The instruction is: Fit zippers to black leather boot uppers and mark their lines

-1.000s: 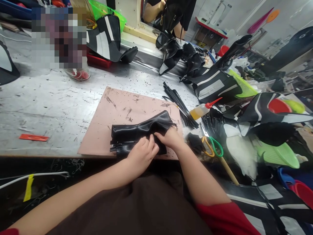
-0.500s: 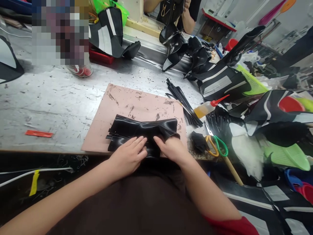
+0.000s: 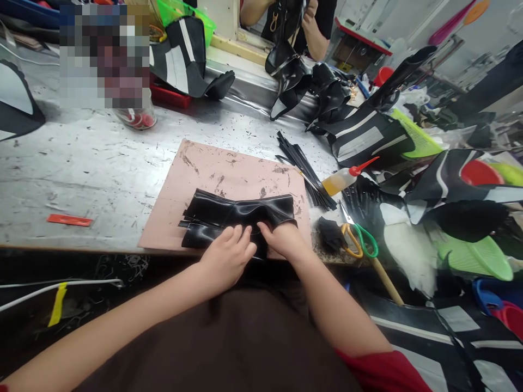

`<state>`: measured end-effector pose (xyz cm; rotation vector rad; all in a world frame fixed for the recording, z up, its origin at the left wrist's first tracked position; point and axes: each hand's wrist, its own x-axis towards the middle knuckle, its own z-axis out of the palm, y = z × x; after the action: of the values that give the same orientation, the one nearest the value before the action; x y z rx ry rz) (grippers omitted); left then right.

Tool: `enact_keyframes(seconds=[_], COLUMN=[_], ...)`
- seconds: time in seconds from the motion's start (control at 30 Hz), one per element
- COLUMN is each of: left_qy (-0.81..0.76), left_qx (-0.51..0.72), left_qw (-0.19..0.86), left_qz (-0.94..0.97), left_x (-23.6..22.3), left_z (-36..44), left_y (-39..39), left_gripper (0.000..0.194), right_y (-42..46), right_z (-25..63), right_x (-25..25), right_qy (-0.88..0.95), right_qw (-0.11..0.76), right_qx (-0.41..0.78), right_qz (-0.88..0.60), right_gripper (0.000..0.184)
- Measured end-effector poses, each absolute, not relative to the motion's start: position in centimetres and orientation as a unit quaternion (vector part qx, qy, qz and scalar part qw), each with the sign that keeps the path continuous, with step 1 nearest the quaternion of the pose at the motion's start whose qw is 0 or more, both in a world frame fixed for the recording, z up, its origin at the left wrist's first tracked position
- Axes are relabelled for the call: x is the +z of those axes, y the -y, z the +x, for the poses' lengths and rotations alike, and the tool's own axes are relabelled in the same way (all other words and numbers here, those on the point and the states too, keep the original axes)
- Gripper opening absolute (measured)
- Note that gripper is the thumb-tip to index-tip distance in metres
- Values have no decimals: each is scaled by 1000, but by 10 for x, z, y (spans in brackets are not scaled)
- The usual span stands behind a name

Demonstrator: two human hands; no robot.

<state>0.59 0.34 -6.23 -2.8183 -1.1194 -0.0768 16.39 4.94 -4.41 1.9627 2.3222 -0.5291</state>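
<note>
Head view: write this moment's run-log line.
Left hand: touching glossy black piece | right hand: thumb atop it, fingers hidden | piece: mostly on pink board | scissors: right of board

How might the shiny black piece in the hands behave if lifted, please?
The shiny black piece would probably flop, since it creases beside the right hand. Its gloss suggests a somewhat slippery surface, and its flattened shape makes rolling unlikely.

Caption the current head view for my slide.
Left hand and right hand on a black piece lying on a pink board, bottle and scissors to the right.
</note>
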Motion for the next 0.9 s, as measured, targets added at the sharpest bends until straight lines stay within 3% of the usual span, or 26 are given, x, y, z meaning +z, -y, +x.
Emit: enact_keyframes(seconds=[0.2, 0.5, 0.9], left_qy=[352, 380, 389], left_qx=[-20, -89, -91], left_qw=[37, 42, -41], left_qz=[-935, -920, -916], left_x=[-61, -71, -71], left_z=[13, 5, -1], left_y=[-8, -1, 0], left_gripper=[46, 37, 47], right_y=[-50, -51, -56], right_z=[164, 167, 152], right_x=[-46, -25, 1], right_qy=[-752, -720, -745], right_qw=[62, 34, 86], right_qx=[-179, -274, -238], right_qz=[632, 636, 617], right_gripper=[35, 41, 43])
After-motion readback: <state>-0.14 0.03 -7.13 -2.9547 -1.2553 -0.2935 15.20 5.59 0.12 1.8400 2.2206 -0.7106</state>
